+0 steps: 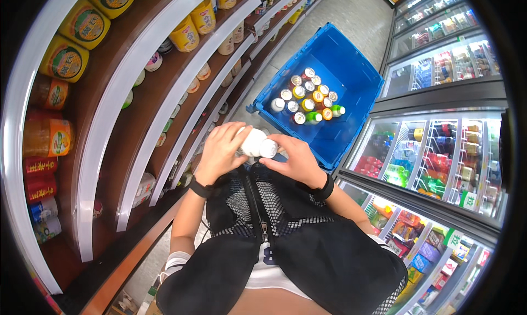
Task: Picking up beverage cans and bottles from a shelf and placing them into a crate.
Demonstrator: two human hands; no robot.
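Observation:
A white bottle [253, 141] with a white cap [269, 148] is held in front of my chest, tilted so its capped end points toward the right. My left hand [220, 151] wraps round the bottle's body from the left. At the capped end, the thumb and fingers of my right hand [298, 160] close in from the right; its far fingertips are partly hidden. Beyond my hands is a blue plastic crate [351, 90], with several cans and bottles [308, 103] standing upright in it. Two green-topped bottles [314, 117] stand at the near side of that group.
Curved brown shelves with pale front edges [144, 51] rise along my left, holding yellow tubs [85, 23], jars [48, 138] and cans. Glass-fronted drink coolers [428, 156] line the right side. Grey floor [351, 7] runs between them beyond the crate.

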